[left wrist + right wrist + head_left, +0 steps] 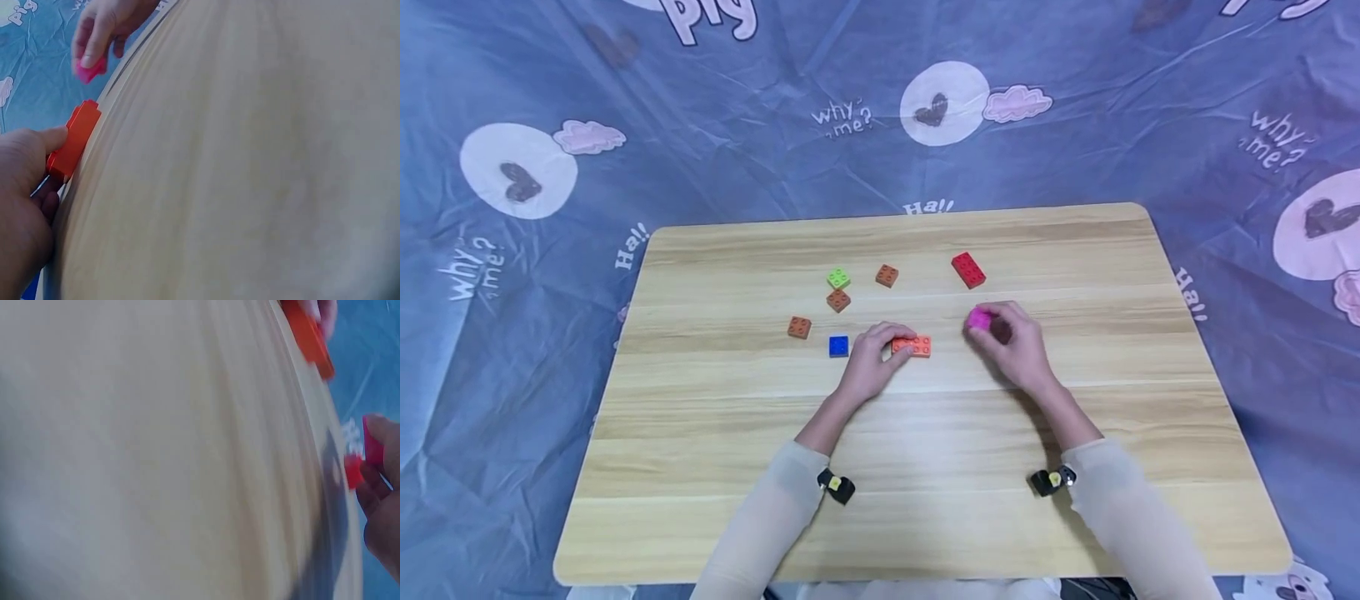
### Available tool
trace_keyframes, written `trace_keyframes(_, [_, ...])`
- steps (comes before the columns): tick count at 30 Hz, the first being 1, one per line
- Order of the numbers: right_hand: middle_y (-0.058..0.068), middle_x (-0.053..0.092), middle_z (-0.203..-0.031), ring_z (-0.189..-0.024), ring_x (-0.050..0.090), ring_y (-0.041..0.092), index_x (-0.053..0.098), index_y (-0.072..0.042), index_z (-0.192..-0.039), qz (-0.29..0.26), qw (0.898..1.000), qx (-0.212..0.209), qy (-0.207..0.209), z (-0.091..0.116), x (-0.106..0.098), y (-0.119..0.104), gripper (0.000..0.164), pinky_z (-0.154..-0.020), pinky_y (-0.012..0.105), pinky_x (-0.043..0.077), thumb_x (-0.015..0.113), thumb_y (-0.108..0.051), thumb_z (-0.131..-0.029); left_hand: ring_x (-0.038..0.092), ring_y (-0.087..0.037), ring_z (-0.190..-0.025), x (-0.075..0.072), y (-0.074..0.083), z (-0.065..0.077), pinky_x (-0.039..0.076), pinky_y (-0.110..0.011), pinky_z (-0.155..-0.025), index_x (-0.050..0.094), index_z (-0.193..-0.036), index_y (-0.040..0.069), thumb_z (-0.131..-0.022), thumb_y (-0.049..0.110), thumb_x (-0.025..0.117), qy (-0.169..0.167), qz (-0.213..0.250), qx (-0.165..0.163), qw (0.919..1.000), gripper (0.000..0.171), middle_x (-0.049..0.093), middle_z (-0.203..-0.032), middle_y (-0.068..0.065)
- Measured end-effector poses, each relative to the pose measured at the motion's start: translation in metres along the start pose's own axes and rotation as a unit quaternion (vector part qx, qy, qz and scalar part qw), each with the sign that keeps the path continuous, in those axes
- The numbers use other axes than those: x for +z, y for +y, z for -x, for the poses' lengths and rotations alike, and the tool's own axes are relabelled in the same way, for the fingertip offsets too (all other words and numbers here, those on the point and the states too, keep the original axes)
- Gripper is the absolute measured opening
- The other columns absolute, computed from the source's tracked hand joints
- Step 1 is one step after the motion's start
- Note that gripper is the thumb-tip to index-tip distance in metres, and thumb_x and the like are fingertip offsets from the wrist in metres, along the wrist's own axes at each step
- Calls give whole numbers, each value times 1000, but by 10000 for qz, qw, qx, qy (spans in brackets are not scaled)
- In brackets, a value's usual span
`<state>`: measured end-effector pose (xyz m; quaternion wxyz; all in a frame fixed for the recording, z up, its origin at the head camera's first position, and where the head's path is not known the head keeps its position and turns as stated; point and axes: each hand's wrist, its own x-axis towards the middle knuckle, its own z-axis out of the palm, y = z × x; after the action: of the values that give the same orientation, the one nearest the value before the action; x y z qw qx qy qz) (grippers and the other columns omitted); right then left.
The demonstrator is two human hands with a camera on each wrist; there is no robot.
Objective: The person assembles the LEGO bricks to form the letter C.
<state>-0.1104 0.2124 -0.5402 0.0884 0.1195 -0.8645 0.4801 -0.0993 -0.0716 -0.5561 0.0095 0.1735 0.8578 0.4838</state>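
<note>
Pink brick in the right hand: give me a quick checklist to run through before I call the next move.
1. Right hand grips the pink brick: ok, pinched between thumb and fingers.
2. Left hand steadies the orange brick: ok, thumb and fingers on it.
3. Orange brick's studs face up: ok, visible in the head view.
4. Pink brick's stud direction: cannot tell, fingers hide part of it.
5. Pink and orange bricks apart: ok, a gap shows between them.
6. Red brick free of the right hand: ok, it lies beyond it.
</note>
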Motion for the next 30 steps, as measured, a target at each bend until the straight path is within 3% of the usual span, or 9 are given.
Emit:
trace_keyframes(4, [11, 71, -121, -107, 67, 28, 69, -2, -130, -258, 9965, -506, -607, 7, 16, -19, 44, -95, 35, 60, 85, -5, -89, 63, -21, -126, 1, -1, 2, 47, -43, -113, 76, -122, 16, -102, 26, 74, 95, -97, -51, 9999, 23, 73, -126, 0])
trace_keyframes(8, [9, 70, -127, -116, 67, 27, 68, -2, -132, -163, 9935, -638, -931, 11, 30, -32, 45, -104, 44, 57, 85, -9, -90, 63, -21, -126, 3, -1, 4, 47, -46, -113, 76, -123, 17, -101, 27, 75, 163, -142, -61, 9997, 24, 73, -127, 1])
trace_keyframes(23, [10, 70, -127, -122, 64, 29, 71, -2, -129, 110, 9919, -680, -1071, 14, 45, -35, 41, -109, 45, 54, 85, -8, -90, 64, -21, -124, 8, -1, 6, 48, -45, -111, 75, -124, 16, -101, 27, 74, 131, -183, -35, 9997, 25, 73, -126, 1])
trace_keyframes(30, [10, 70, -125, -121, 63, 29, 71, -2, -127, 416, 9870, -1027, -1165, 9, 45, -37, 36, -106, 47, 55, 82, -12, -94, 64, -23, -124, 5, 0, 6, 48, -48, -110, 75, -124, 16, -100, 27, 75, 170, -239, 77, 9995, 26, 73, -126, -1])
